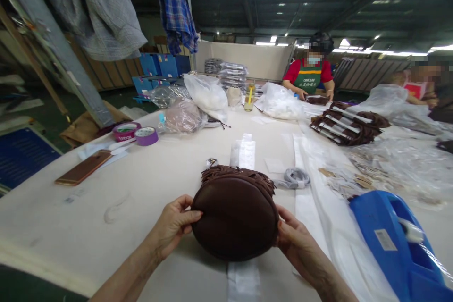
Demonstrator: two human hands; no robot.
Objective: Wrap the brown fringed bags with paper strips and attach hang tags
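A round dark brown bag point(235, 219) with fringe along its top edge is held up over the table, its smooth face towards me. My left hand point(177, 222) pinches its left edge, thumb on the front face. At the opposite edge my right hand point(292, 233) grips it, fingers partly hidden behind. Beneath and beyond the bag lies a white strip point(244, 151) on the table. To the right of the bag rests a coiled grey strap point(296, 178). A small metal clip point(211, 162) shows just behind the fringe.
Tape rolls point(146, 136) and a phone point(84, 167) lie on the left. A blue tape dispenser point(392, 240) stands at the right front. Fringed brown bags point(348, 125) are piled farther back. Plastic bags point(205, 94) and a bottle point(249, 96) stand beyond. A co-worker point(311, 73) works across the table.
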